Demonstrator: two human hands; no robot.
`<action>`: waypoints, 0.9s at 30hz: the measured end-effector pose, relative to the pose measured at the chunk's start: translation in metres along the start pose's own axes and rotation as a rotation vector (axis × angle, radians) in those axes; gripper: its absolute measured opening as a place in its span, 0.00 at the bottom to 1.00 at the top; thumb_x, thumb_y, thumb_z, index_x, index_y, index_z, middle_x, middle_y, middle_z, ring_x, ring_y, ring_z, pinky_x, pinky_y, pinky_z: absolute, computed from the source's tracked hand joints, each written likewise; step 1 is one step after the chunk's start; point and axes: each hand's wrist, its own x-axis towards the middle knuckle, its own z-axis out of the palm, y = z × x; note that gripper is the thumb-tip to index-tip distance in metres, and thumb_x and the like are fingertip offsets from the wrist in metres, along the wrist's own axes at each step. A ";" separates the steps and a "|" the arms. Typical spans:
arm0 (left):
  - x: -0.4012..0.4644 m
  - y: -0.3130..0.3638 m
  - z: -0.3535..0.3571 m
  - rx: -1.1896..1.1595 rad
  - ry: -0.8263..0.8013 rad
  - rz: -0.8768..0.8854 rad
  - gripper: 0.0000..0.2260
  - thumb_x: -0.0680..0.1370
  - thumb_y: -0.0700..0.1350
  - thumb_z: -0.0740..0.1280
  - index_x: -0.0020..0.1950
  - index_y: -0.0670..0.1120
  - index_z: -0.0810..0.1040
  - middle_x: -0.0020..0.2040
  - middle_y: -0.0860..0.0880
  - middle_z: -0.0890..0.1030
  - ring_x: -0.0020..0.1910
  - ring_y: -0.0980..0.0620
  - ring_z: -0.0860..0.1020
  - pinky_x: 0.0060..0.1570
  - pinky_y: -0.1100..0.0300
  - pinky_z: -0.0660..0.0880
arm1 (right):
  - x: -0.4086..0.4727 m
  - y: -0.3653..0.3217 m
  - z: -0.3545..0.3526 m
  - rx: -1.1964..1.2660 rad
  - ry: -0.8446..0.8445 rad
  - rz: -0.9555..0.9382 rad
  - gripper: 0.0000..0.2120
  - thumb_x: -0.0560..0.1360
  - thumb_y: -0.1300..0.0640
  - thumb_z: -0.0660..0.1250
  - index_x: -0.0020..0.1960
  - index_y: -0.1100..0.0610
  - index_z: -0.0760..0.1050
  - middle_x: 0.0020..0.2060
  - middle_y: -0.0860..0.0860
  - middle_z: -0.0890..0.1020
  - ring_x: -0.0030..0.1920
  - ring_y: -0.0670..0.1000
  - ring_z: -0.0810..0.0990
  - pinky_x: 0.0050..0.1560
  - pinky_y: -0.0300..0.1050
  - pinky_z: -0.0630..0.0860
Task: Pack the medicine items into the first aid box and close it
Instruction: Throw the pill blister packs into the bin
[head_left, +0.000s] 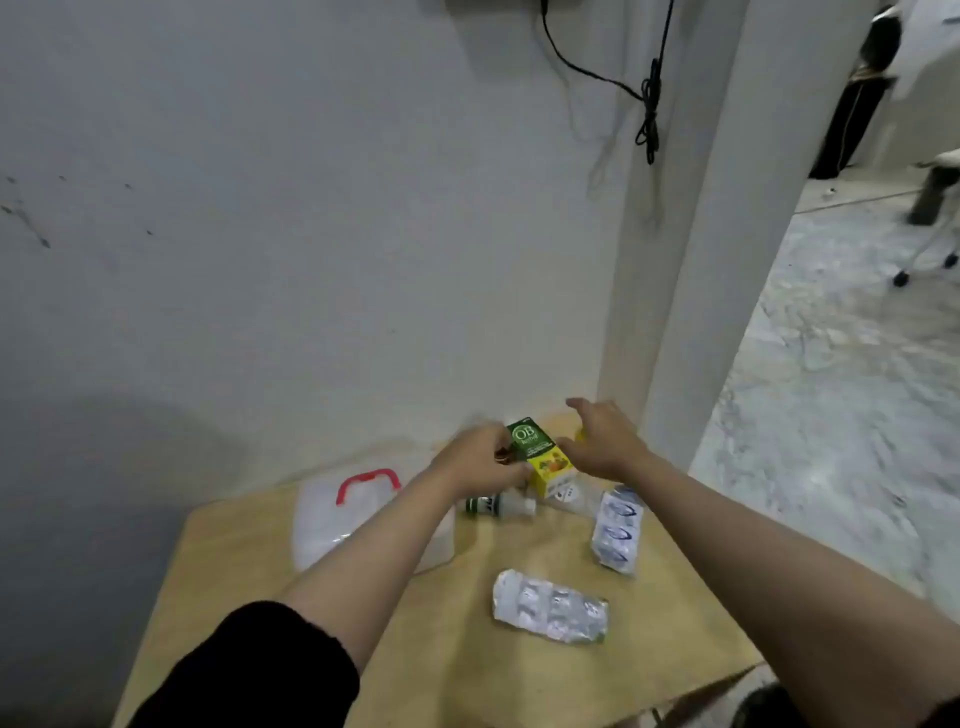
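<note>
The packing looked barely begun, as far as this view showed. The left hand (485, 460) was closed around a green and yellow medicine carton (540, 457), holding it tilted just above the far part of the tabletop (447, 654), while the right hand (602, 441) hovered just beside the carton with its fingers spread and gripping nothing. The first aid box (358, 525), a translucent white case with a red handle (368, 483), sat on the tabletop to the left, partly behind the left forearm; whether its lid was open or shut could not be told, and nothing could be made out inside it. Still loose on the tabletop were 1 small white bottle with a green label (501, 505) lying on its side just below the left hand, 1 blue-printed blister strip (618, 527) to the right, and 1 silver blister pack (550, 605) nearer the person. A clear wrapped item (574, 496) lay under the carton, too blurred to name, and a bit of yellow showed behind the right hand. By this judgement, at least 4 items remained to be packed, and the closing of the box was still to come.
</note>
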 end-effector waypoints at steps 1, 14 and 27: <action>-0.001 0.000 0.010 -0.001 -0.033 0.002 0.20 0.73 0.50 0.70 0.62 0.43 0.75 0.57 0.48 0.78 0.56 0.50 0.76 0.52 0.60 0.71 | -0.007 0.009 0.005 0.009 -0.012 0.044 0.32 0.72 0.47 0.66 0.72 0.56 0.61 0.64 0.62 0.72 0.67 0.62 0.69 0.64 0.56 0.70; -0.011 -0.049 0.138 0.192 -0.365 -0.068 0.24 0.73 0.50 0.69 0.69 0.52 0.70 0.65 0.45 0.73 0.65 0.45 0.71 0.61 0.52 0.70 | -0.071 0.085 0.076 0.036 -0.099 0.352 0.29 0.74 0.46 0.63 0.73 0.50 0.61 0.67 0.59 0.67 0.67 0.62 0.67 0.65 0.55 0.68; -0.017 -0.066 0.161 0.406 -0.205 0.017 0.29 0.68 0.59 0.70 0.69 0.59 0.69 0.64 0.52 0.73 0.63 0.47 0.70 0.55 0.54 0.64 | -0.091 0.093 0.111 -0.112 0.010 0.386 0.23 0.72 0.47 0.63 0.67 0.47 0.67 0.66 0.55 0.66 0.64 0.60 0.65 0.61 0.54 0.65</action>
